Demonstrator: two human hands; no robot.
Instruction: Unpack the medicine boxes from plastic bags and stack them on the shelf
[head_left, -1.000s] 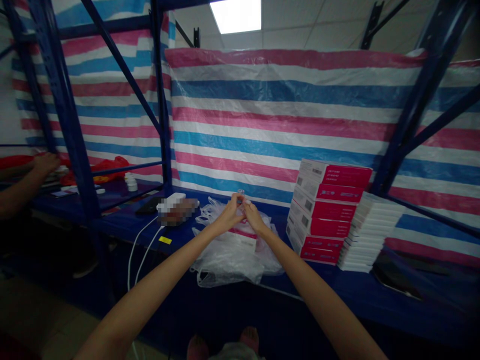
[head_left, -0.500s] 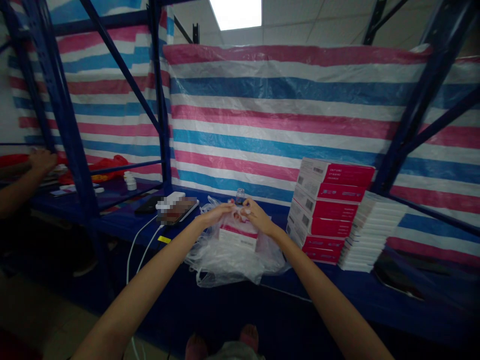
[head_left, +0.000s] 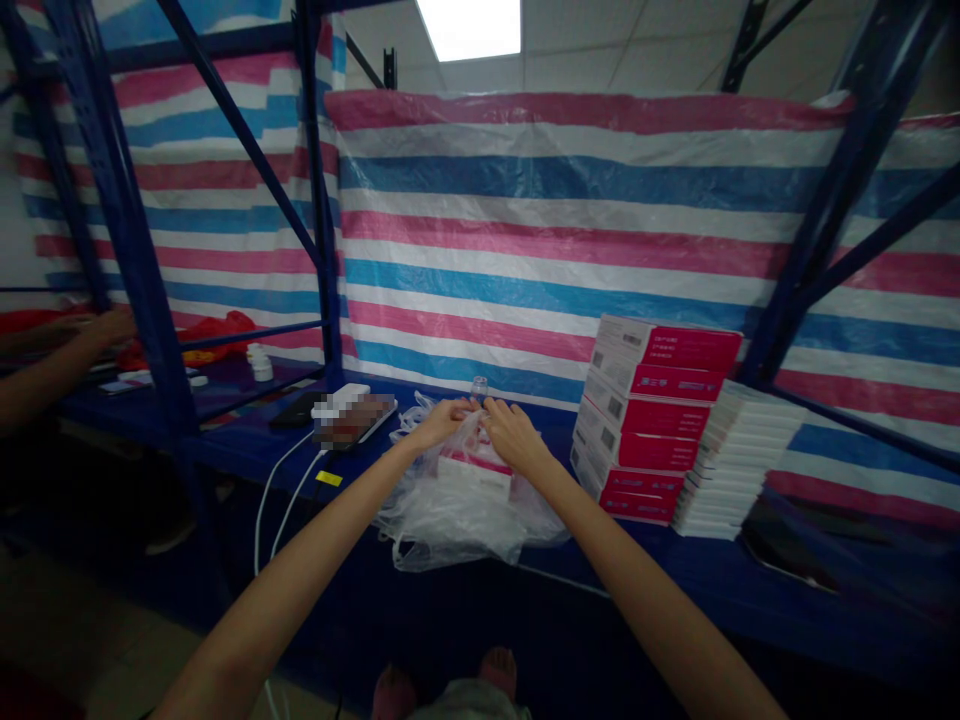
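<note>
A clear plastic bag (head_left: 457, 525) lies crumpled at the middle of the blue shelf, and a red-and-white box (head_left: 474, 472) shows through its film. My left hand (head_left: 448, 422) pinches the gathered top of the bag from the left. From the right, my right hand (head_left: 514, 436) grips the same gathered film, its fingers bent and close to those of the left. Just behind my fingertips stands a small clear jar (head_left: 479, 384), its lower part hidden by my hands.
Stacked red-and-white boxes (head_left: 649, 420) stand to the right, beside a pile of thin white boxes (head_left: 739, 455). A dark phone (head_left: 787, 550) lies right of them. On the left are a phone with white cables (head_left: 276, 500) and blue rack posts (head_left: 139, 220). A co-worker's hand (head_left: 112, 325) shows far left.
My hands have drawn the bag's top together above the box, and my right hand has turned over, back upward. The co-worker's hand has moved slightly right.
</note>
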